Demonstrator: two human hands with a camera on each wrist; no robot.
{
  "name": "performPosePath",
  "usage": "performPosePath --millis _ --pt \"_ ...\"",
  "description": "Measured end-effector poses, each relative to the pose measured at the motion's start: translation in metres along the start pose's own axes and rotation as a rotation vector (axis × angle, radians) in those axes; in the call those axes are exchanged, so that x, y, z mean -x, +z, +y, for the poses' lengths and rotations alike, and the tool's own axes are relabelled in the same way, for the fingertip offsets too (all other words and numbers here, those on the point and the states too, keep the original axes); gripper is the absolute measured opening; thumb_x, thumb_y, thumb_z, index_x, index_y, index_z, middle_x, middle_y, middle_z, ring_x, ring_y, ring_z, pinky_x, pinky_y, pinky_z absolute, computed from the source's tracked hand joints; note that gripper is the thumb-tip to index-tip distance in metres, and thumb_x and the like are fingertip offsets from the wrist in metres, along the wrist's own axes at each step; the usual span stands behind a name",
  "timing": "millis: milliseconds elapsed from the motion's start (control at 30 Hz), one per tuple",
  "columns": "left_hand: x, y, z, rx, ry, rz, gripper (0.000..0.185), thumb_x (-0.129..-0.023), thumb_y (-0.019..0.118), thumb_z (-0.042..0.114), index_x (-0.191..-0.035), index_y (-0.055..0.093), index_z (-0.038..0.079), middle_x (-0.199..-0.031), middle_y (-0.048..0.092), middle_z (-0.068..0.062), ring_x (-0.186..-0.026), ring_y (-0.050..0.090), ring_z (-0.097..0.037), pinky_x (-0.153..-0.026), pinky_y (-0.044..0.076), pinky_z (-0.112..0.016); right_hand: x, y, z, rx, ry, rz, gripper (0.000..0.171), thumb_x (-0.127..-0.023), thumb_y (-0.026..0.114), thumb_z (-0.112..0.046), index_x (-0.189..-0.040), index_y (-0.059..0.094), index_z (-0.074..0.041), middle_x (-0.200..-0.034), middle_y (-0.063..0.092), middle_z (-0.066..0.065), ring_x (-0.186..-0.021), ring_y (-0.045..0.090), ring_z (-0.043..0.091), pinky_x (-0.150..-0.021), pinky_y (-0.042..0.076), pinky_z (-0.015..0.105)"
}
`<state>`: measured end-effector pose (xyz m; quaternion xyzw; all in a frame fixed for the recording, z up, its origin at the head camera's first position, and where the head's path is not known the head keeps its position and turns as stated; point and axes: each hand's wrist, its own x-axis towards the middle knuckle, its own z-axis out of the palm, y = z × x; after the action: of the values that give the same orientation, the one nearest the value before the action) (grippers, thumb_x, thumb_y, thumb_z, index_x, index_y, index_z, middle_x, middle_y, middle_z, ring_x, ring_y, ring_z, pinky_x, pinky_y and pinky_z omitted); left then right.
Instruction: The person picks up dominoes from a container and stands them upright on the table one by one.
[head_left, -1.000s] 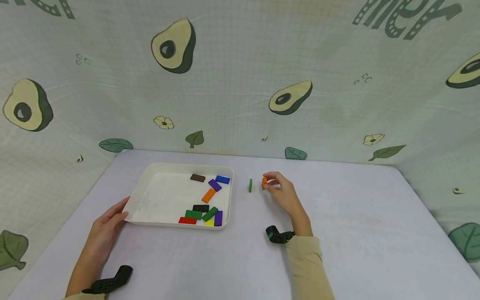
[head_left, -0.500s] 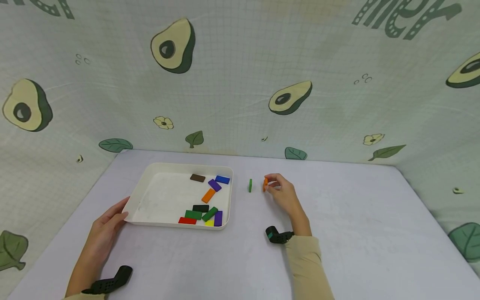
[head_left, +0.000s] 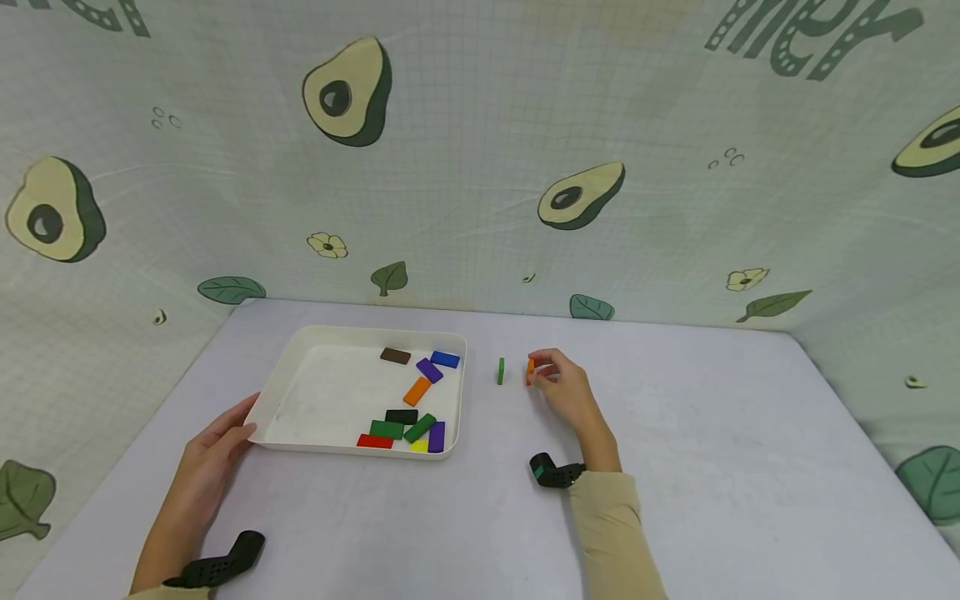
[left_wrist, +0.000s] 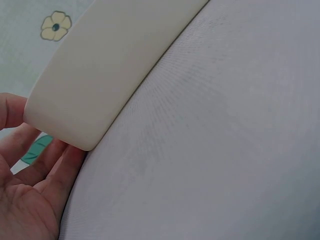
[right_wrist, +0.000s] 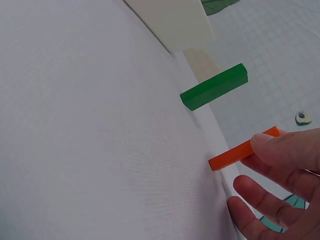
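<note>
Near the front left corner of the bench (head_left: 712, 467), the left hand (head_left: 210, 454) lies with its fingers straight and relaxed. The fingertips touch the front left corner of the white tray (head_left: 300, 392); they grasp nothing. In the left wrist view the rounded corner of the tray (left_wrist: 100, 75) rests against these fingers (left_wrist: 30, 165).

The tray stands on the left half of the bench, and several flat colored blocks lie in its right part. Toward its back edge are a brown block (head_left: 395, 356), a blue block (head_left: 446, 359) and a purple block (head_left: 429, 370). An orange one (head_left: 417, 391) lies in the middle. Along its front edge are a red block (head_left: 375, 442), a dark green block (head_left: 387, 429), a black block (head_left: 402, 416), a second green block (head_left: 420, 428), a yellow block (head_left: 419, 447) that is partly covered, and another purple block (head_left: 437, 437).

Just to the right of the tray, a green block (head_left: 500, 372) stands on its edge on the bench, alone and touched by nothing. Near it, on its right side, an orange block (head_left: 530, 369) stands upright on the bench too. The right hand (head_left: 566, 392) pinches this orange block from the right side, between the thumb and the curled fingers. In the right wrist view the thumb (right_wrist: 285, 147) lies on the block's end, and the green block (right_wrist: 214, 87) is apart from it. The right sleeve (head_left: 611, 533) is beige.
</note>
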<state>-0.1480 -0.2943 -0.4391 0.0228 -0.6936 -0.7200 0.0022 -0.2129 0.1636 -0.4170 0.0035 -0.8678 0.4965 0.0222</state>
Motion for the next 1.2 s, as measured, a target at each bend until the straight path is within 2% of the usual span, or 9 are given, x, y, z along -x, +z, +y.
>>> performPosePath --millis 700,967,1200 --pt "0.0012 -0.0006 -0.0001 -0.025 0.013 0.003 0.054 -0.096 0.052 0.019 -0.144 0.033 0.004 -0.125 0.049 0.021 -0.108 0.048 0.015 -0.084 0.039 -0.002 -0.0006 0.0009 0.0001 0.024 -0.002 -0.011 0.032 -0.089 0.057 -0.003 -0.12 0.057 -0.006 -0.113 0.061 0.01 -0.102 0.056 0.023 -0.087 0.048 0.038" --pt "0.0011 0.0005 0.0006 -0.022 0.0 0.009 0.055 -0.095 0.053 0.02 -0.144 0.033 0.004 -0.125 0.049 0.021 -0.108 0.048 0.015 -0.084 0.039 -0.002 0.001 -0.0003 -0.0028 0.016 0.008 -0.01 0.034 -0.087 0.057 -0.001 -0.121 0.057 -0.006 -0.115 0.06 0.011 -0.103 0.056 0.024 -0.088 0.048 0.039" --pt "0.0025 0.0017 0.0016 -0.059 -0.024 0.015 0.055 -0.096 0.053 0.024 -0.144 0.033 0.006 -0.132 0.046 0.018 -0.108 0.046 0.016 -0.083 0.038 -0.001 0.0015 -0.0027 -0.0057 0.013 0.005 -0.028 0.036 -0.088 0.057 -0.003 -0.124 0.054 -0.005 -0.118 0.058 0.011 -0.107 0.054 0.025 -0.09 0.047 0.04"
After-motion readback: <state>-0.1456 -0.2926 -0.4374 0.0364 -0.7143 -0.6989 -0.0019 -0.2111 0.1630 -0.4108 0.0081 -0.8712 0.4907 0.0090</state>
